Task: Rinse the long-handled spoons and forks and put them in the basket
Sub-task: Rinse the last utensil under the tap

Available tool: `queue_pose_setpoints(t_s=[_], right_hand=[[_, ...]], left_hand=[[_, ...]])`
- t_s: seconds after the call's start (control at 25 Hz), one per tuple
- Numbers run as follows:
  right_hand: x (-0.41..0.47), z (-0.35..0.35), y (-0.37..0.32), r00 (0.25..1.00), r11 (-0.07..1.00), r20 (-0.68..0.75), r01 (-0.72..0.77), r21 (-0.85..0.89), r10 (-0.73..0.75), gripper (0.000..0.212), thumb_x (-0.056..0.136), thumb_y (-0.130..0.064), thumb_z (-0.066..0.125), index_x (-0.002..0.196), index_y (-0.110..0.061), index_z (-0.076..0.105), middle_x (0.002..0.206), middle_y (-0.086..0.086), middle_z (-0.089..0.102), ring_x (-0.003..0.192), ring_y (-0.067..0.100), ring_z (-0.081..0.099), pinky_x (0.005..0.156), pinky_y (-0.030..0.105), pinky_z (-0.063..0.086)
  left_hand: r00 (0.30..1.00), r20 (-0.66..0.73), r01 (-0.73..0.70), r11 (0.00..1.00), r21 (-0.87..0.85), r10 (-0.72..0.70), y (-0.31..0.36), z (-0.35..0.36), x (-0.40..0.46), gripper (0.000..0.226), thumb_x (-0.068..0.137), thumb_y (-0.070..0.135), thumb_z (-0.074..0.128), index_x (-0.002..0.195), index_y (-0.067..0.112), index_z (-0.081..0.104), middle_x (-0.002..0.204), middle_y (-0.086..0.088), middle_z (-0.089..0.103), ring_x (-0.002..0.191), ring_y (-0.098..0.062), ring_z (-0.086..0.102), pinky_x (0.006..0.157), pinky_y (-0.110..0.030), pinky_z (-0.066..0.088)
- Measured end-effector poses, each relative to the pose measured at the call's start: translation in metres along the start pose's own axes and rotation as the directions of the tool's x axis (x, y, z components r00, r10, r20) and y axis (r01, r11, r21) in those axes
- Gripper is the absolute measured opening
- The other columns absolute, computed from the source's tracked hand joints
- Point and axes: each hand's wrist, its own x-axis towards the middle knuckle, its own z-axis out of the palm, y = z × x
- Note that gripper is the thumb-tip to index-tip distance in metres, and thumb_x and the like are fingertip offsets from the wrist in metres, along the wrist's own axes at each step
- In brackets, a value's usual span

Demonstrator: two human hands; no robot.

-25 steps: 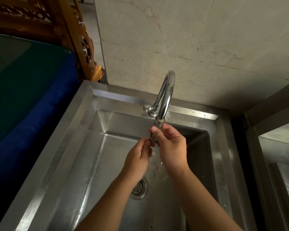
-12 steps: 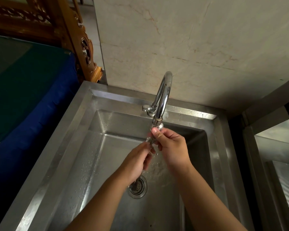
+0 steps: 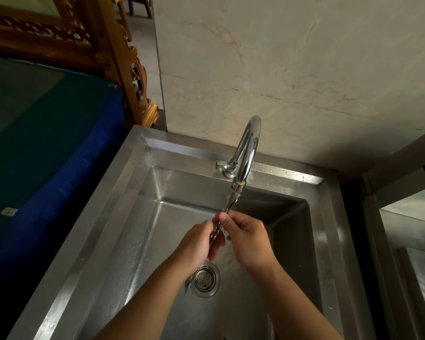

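Both hands grip one long-handled metal utensil [image 3: 232,201] over the steel sink [image 3: 130,192]. Its upper end reaches up just under the faucet spout [image 3: 249,143]; I cannot tell whether it is a spoon or a fork. My left hand [image 3: 196,246] is closed around the middle of the handle. My right hand [image 3: 248,239] pinches the handle slightly higher, thumb against fingers. The handle's lower tip pokes out below my left wrist, beside the drain strainer [image 3: 206,278]. No basket is in view.
The faucet's lever sits at its base on the sink's back rim. A marble wall rises behind. A blue-covered surface [image 3: 59,155] and a carved wooden frame [image 3: 123,57] lie to the left. A second steel unit [image 3: 407,241] stands to the right.
My hands have dropped away from the spout and slid down the handle, so more of the utensil's upper end shows between my fingers and the faucet.
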Motion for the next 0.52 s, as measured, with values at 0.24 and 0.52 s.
queue_pose_setpoints(t_s=[0.24,0.52], right_hand=[[-0.001,-0.016,0.004,0.985,0.993,-0.169,0.025,-0.119,-0.045,0.026,0.098,-0.03,0.065,0.09,-0.009,0.077,0.081,0.017,0.075,0.076,0.029,0.069,0.077,0.049,0.058],[-0.048,-0.032,0.011,0.979,0.971,-0.189,0.025,-0.237,-0.071,0.011,0.085,-0.03,0.08,0.075,-0.026,0.08,0.055,0.004,0.064,0.056,0.003,0.054,0.055,0.029,0.046]], left_hand=[[0.999,-0.039,-0.012,0.879,0.477,0.035,0.024,-0.02,0.022,0.021,0.102,0.031,0.049,0.116,0.029,0.064,0.113,0.001,0.069,0.1,-0.018,0.067,0.083,-0.035,0.053],[0.959,-0.023,-0.124,0.487,0.865,0.284,0.081,-0.025,0.073,0.085,0.096,0.024,0.062,0.166,0.022,0.013,0.175,-0.001,0.016,0.158,-0.03,0.02,0.119,-0.058,0.037]])
